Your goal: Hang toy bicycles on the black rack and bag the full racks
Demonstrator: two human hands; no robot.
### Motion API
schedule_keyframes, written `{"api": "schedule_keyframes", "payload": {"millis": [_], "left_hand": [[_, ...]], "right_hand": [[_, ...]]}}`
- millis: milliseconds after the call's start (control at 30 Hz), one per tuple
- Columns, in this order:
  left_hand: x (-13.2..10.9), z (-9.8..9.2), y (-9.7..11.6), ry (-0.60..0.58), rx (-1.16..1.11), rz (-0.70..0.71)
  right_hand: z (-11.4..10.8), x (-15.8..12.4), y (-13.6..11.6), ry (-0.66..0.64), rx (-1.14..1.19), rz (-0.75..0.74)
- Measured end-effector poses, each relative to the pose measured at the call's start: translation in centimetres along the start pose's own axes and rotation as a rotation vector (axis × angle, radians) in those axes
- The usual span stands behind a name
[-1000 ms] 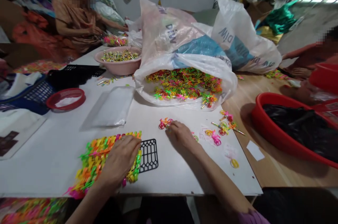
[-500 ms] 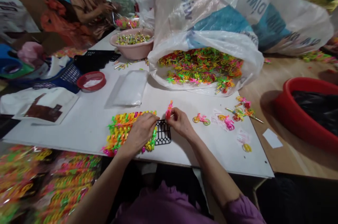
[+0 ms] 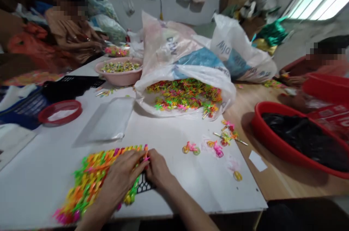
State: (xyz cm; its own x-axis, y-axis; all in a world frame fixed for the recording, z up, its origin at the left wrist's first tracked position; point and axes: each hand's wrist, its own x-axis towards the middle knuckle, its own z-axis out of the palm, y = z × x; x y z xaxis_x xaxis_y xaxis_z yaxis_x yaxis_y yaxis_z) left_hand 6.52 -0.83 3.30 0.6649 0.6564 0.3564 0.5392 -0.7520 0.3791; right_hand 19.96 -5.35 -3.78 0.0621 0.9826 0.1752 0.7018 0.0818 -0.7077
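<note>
Rows of small bright plastic toy bicycles (image 3: 94,173) fill most of a black plastic grid (image 3: 145,184) near the table's front edge. My left hand (image 3: 122,171) lies across these rows, its thumb and forefinger closed at the grid's right part. My right hand (image 3: 158,168) meets it there, fingers closed on a pink toy bicycle (image 3: 146,153). Both sets of fingertips touch this toy and hide most of it. Right of my hands, a pink and yellow toy bicycle (image 3: 191,148) lies flat, with another pink one (image 3: 216,149) beyond it.
An open plastic sack (image 3: 185,75) spills toys at the back. A pink basin (image 3: 118,75) holds small pieces. Clear plastic bags (image 3: 111,120) lie left of centre. A red tub (image 3: 256,125) with black lining stands right. Co-workers sit at far left (image 3: 71,38) and far right (image 3: 313,64).
My right hand has brought the pink toy bicycle left and down to the grid. My left fingers now meet it there. The head view has tilted up and turned right.
</note>
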Motion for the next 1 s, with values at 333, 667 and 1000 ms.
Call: {"api": "schedule_keyframes", "payload": {"millis": [333, 667, 1000], "left_hand": [[-0.5, 2.1, -2.5, 0.123, 0.219, 0.23], [-0.9, 1.9, -2.9, 0.263, 0.409, 0.435], [-0.2, 0.7, -1.5, 0.133, 0.138, 0.157]], "right_hand": [[1.1, 0.6, 0.1, -0.028, -0.086, -0.046], [-16.2, 12.6, 8.5, 0.114, -0.696, 0.208], [-10.6, 5.4, 5.1, -0.09, -0.732, 0.067]]}}
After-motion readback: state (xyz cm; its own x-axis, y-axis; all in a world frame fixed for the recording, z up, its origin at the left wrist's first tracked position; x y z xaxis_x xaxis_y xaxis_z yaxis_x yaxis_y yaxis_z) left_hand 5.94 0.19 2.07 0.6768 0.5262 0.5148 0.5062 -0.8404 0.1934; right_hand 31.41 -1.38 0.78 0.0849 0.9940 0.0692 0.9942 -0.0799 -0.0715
